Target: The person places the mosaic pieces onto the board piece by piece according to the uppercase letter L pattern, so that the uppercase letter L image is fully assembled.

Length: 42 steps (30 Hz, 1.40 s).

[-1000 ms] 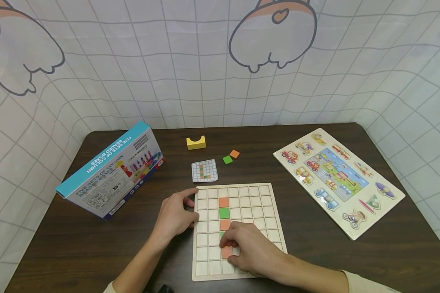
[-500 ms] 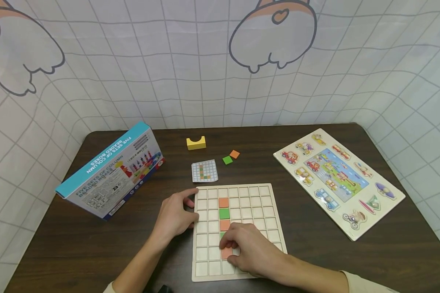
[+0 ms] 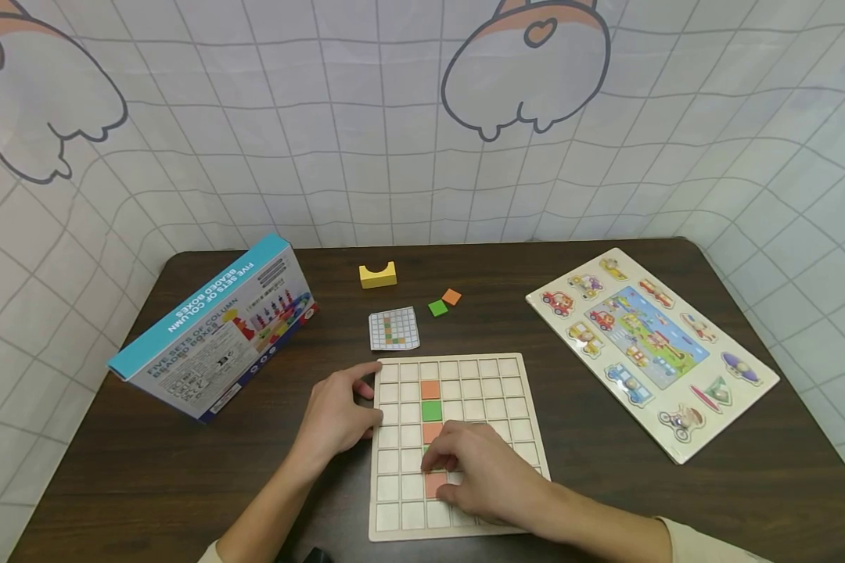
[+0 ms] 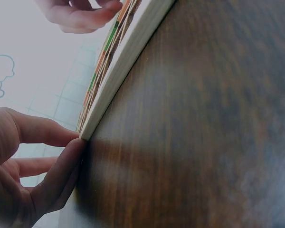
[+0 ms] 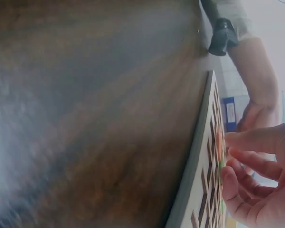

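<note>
A wooden grid board (image 3: 472,388) lies on the table between my hands. Orange (image 3: 430,389) and green (image 3: 432,410) square tiles alternate down its third column. My left hand (image 3: 334,414) holds the board's left edge, thumb and fingertips against it near the far corner. Over the lower part of the tile column, my right hand (image 3: 493,473) has bent fingertips beside the lowest orange tile (image 3: 434,485) and hides most of a green one above it. In the right wrist view, the right thumb and fingers (image 5: 256,161) stand apart close over the board, with no tile between them.
Beyond the board are a pattern card (image 3: 394,328), a loose green tile (image 3: 438,308), a loose orange tile (image 3: 451,297) and a yellow arch block (image 3: 378,275). A blue-topped toy box (image 3: 232,328) stands left; a vehicle knob puzzle (image 3: 648,352) lies right.
My right hand has shifted slightly up and right, with its fingertips spread a little, uncovering more of the lowest orange tile. The left hand stays at the board's edge.
</note>
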Each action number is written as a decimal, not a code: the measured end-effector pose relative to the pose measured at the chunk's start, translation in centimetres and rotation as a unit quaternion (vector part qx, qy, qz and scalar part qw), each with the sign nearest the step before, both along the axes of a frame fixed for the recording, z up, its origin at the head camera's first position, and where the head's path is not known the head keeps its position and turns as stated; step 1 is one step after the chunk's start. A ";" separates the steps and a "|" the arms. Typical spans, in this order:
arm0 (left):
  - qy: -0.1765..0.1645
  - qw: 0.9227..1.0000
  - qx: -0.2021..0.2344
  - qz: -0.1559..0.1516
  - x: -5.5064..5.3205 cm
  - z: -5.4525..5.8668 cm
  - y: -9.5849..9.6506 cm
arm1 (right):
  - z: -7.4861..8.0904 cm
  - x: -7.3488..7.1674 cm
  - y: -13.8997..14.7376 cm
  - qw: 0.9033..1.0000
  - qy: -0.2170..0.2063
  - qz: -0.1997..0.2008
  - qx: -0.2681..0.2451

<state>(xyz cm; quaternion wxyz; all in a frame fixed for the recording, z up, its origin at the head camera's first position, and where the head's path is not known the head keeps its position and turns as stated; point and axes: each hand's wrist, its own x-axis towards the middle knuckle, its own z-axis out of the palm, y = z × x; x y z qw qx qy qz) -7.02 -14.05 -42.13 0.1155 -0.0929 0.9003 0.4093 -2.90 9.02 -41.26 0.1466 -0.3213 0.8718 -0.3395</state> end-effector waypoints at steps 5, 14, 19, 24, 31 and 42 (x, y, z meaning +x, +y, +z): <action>-0.002 1.000 0.000 0.003 0.0 0.0 0.0 | 0.3 -0.8 0.2 1.000 -0.016 -0.020 -0.006; -0.005 1.000 0.001 0.004 -0.1 -0.1 0.1 | 0.9 -3.4 0.9 0.998 -0.014 -0.057 -0.021; -0.002 1.000 0.002 0.003 -0.1 0.1 0.1 | 0.8 -5.1 1.2 0.995 -0.037 -0.087 -0.021; 0.000 1.000 0.003 0.001 -0.1 0.0 0.1 | 0.7 -7.0 1.6 0.993 -0.045 -0.102 -0.032; 0.001 1.000 0.007 0.001 0.1 0.0 0.1 | 0.7 -10.0 2.1 0.989 -0.050 -0.129 -0.052; -0.002 1.000 0.009 0.003 0.0 0.1 0.2 | 0.1 -14.5 1.7 0.981 -0.031 -0.183 -0.060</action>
